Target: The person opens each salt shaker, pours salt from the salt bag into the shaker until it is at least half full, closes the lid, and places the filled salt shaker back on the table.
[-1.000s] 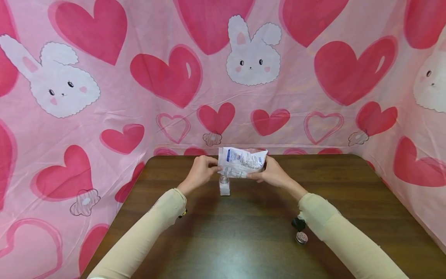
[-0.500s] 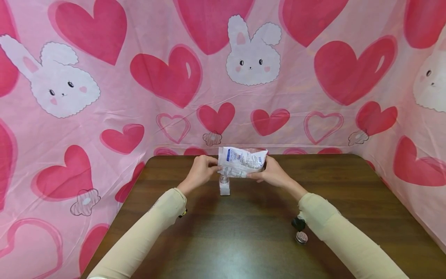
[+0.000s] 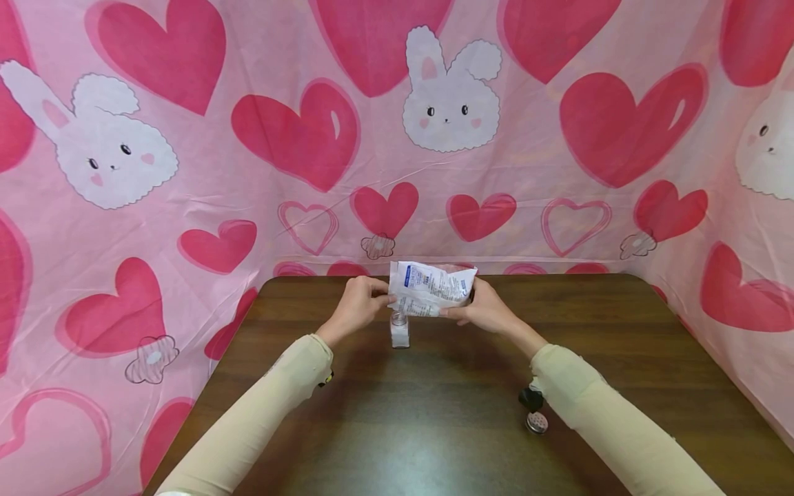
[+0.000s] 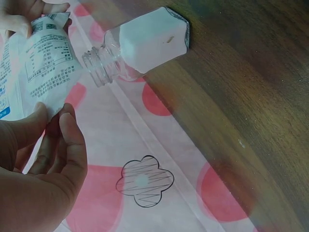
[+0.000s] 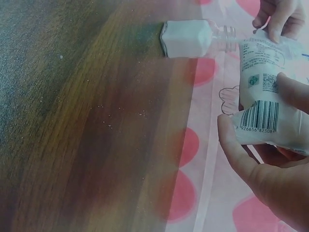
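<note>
A white printed plastic packet (image 3: 428, 288) is held tilted between both hands, its left end just over a small glass bottle (image 3: 400, 332). My left hand (image 3: 356, 306) pinches the packet's left corner between thumb and fingers. Round the packet's right end curls my right hand (image 3: 486, 306), thumb on the near side. In the left wrist view the bottle (image 4: 149, 41) has a threaded, uncapped neck and is filled with white grains to about its shoulder. The right wrist view shows a barcode on the packet (image 5: 260, 92). The packet's opening is hidden.
A round perforated metal shaker lid (image 3: 536, 423) lies on the brown wooden table (image 3: 397, 427), close to the right sleeve and a black wrist device (image 3: 531, 398). White grains are scattered on the wood. A pink cloth with hearts and rabbits (image 3: 446, 207) hangs behind the table.
</note>
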A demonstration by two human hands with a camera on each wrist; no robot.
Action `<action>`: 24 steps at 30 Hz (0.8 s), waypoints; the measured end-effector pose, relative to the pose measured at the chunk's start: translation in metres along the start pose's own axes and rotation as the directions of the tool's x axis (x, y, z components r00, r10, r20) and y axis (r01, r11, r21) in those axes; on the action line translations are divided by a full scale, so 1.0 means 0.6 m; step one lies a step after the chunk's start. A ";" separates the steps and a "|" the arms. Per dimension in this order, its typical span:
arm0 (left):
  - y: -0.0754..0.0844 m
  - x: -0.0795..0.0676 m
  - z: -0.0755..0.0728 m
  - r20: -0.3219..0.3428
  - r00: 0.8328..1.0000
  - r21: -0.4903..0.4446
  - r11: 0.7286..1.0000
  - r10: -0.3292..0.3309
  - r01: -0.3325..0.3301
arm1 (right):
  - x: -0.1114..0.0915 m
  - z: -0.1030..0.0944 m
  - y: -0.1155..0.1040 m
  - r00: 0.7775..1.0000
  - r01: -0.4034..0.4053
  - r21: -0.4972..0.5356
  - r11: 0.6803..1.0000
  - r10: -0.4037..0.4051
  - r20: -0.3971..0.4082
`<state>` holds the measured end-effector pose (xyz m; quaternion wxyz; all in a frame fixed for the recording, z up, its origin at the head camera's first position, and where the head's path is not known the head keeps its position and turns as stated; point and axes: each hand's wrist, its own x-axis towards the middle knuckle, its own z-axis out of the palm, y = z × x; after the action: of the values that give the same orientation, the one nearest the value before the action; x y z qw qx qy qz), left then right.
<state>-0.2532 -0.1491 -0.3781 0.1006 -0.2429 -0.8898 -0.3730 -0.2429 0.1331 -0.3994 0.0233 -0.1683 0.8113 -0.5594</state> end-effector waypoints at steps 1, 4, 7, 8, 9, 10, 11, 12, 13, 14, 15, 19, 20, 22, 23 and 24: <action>0.000 0.000 0.000 -0.002 1.000 0.002 1.000 0.004 -0.004 | 0.000 0.000 0.000 1.000 -0.001 0.001 1.000 0.001 0.001; 0.001 -0.001 0.000 -0.002 1.000 0.004 1.000 -0.002 0.002 | 0.000 0.001 0.000 1.000 -0.006 0.005 1.000 0.006 0.002; 0.000 -0.001 0.000 -0.001 1.000 -0.002 1.000 -0.003 0.003 | 0.001 0.002 0.000 1.000 -0.013 0.012 1.000 0.013 -0.001; 0.000 -0.001 0.000 0.000 1.000 -0.004 1.000 -0.006 0.006 | 0.001 0.002 0.000 1.000 -0.014 0.014 1.000 0.014 -0.002; -0.001 -0.001 0.000 -0.001 1.000 -0.005 1.000 -0.007 0.007 | 0.001 0.002 0.000 1.000 -0.015 0.015 1.000 0.015 -0.004; 0.000 -0.001 0.000 -0.002 1.000 -0.005 1.000 -0.005 0.005 | 0.000 0.002 0.000 1.000 -0.015 0.016 1.000 0.015 -0.005; -0.001 -0.001 0.000 -0.004 1.000 -0.005 1.000 -0.003 0.003 | 0.000 0.002 0.000 1.000 -0.016 0.018 1.000 0.016 -0.005; -0.001 -0.001 0.000 -0.006 1.000 -0.001 1.000 -0.002 0.002 | 0.000 0.003 0.000 1.000 -0.016 0.019 1.000 0.016 -0.006; -0.001 -0.001 0.001 -0.008 1.000 0.004 1.000 0.001 -0.001 | 0.000 0.003 0.000 1.000 -0.015 0.020 1.000 0.015 -0.005; -0.001 -0.001 0.001 -0.010 1.000 0.005 1.000 0.000 0.000 | 0.000 0.003 0.000 1.000 -0.016 0.020 1.000 0.016 -0.004; -0.001 -0.001 0.001 -0.011 1.000 0.005 1.000 0.000 0.000 | -0.001 0.004 0.000 1.000 -0.017 0.020 1.000 0.017 -0.004; -0.001 -0.001 0.001 -0.007 1.000 -0.002 1.000 -0.004 0.004 | -0.001 0.005 0.001 1.000 -0.021 0.021 1.000 0.021 -0.009; -0.001 -0.002 0.001 -0.004 1.000 -0.006 1.000 -0.008 0.007 | -0.001 0.005 0.001 1.000 -0.022 0.021 1.000 0.022 -0.009; 0.000 -0.003 0.000 -0.002 1.000 -0.006 1.000 -0.012 0.012 | -0.001 0.005 0.003 1.000 -0.022 0.022 1.000 0.023 -0.010; 0.000 -0.003 0.000 -0.001 1.000 -0.006 1.000 -0.015 0.015 | -0.001 0.005 0.003 1.000 -0.021 0.023 1.000 0.021 -0.009; 0.001 -0.004 0.000 -0.002 1.000 -0.009 1.000 -0.018 0.018 | -0.001 0.006 0.004 1.000 -0.020 0.023 1.000 0.020 -0.009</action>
<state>-0.2512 -0.1496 -0.3789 0.0971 -0.2351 -0.8902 -0.3780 -0.2420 0.1311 -0.4030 0.0271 -0.1572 0.8066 -0.5692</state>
